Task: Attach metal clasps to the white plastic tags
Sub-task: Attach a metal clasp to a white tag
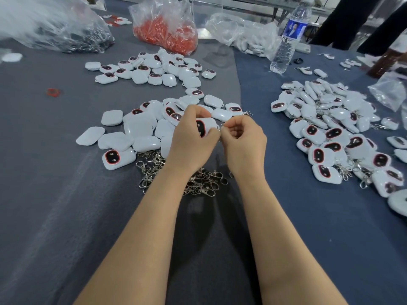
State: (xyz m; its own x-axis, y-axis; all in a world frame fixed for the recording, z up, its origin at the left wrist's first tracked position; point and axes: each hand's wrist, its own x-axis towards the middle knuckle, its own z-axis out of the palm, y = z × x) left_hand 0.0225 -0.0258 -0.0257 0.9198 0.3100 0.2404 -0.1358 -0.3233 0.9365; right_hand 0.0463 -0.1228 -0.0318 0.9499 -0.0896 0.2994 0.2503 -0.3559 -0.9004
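1. The left hand holds a white rounded-square plastic tag with a dark, red-rimmed oval window. Its fingers are curled round the tag, which is raised above the table between the piles.
2. The right hand is closed in a pinch just beside the tag's loop corner. What it pinches looks like a small silvery metal clasp, though the fingers hide most of it.
3. A heap of loose silver metal clasps lies on the grey cloth-covered table, under both wrists.
4. A pile of bare white tags lies left of and behind the hands, touching the heap.
5. To the right, a pile of white tags with clasps fitted lies on blue cloth.
6. Farther back are another spread of white tags and a clear plastic bag of orange-red pieces. A clear plastic water bottle with a blue label stands upright.
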